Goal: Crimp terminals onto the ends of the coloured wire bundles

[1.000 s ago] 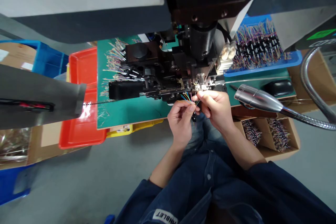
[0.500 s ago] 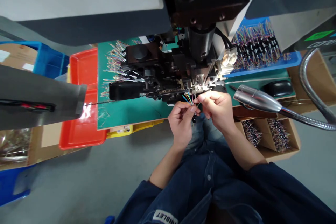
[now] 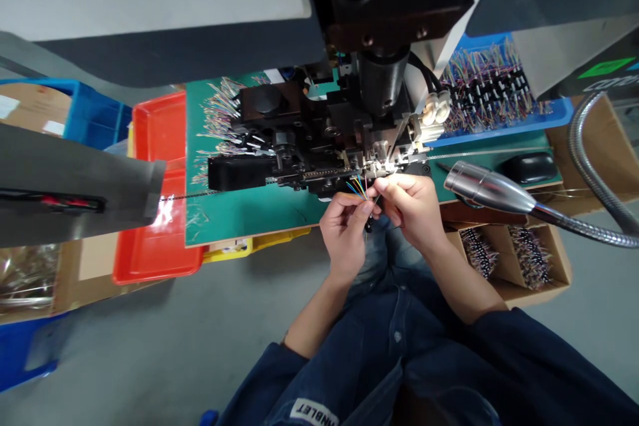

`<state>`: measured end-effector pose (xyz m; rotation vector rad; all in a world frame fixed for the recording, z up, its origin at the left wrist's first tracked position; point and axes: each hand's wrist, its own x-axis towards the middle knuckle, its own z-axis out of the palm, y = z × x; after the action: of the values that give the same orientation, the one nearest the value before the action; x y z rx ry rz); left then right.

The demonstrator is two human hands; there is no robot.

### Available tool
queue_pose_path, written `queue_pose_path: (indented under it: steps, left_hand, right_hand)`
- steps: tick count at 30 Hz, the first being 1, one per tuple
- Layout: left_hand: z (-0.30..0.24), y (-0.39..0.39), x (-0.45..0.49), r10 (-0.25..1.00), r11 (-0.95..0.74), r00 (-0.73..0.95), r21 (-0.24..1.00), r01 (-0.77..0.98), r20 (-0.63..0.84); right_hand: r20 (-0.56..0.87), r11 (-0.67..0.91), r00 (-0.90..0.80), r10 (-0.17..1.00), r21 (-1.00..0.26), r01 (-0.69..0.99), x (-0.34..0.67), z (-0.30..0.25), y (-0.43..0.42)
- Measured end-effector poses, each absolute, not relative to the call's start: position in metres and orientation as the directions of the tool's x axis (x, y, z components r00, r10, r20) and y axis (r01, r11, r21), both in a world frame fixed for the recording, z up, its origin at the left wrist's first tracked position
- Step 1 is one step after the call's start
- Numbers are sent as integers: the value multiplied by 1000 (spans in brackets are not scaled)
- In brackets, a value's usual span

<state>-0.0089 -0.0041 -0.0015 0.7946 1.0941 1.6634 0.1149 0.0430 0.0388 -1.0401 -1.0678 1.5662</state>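
Observation:
Between my hands is a small wire harness (image 3: 360, 188) with fanned blue, yellow and other thin wires and a black part below. My left hand (image 3: 345, 227) is closed, thumb and fingers pinching the harness where its wires come together. Beside it, my right hand (image 3: 413, 205) is closed in a pinch at one of the wires; the exact grip is partly hidden by the fingers. Both hands are just in front of the lit head of a crimping machine (image 3: 382, 161). A thin metal terminal strip (image 3: 187, 196) runs into the machine from the left.
Finished-looking harness bundles lie in a blue tray (image 3: 524, 120) and a divided cardboard box (image 3: 562, 276) on the right. A lamp (image 3: 489, 188) on a flexible neck reaches in beside my right hand. A red tray (image 3: 160, 266) and green mat (image 3: 249, 216) are at left.
My right hand has shifted very slightly, its fingertips still close to the machine head. My left hand holds the harness in the same place.

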Motion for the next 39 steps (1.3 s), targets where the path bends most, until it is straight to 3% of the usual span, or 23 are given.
queue_pose_path:
  steps: [12,25,39]
  left_hand:
    - [0,-1,-9,932,-170,-361,918,-359,31]
    - [-1,-3,-9,956,-139,-292,914,-380,24]
    - [3,-3,-5,936,-156,-351,922,-356,23]
  right_hand:
    - [-164,-203,-170,972,-948,-247,112,39,44]
    - [-92,-119,-212,973,-986,-118,117,55,43]
    - [-205,-260,-208,956,-923,-284,113,40,45]
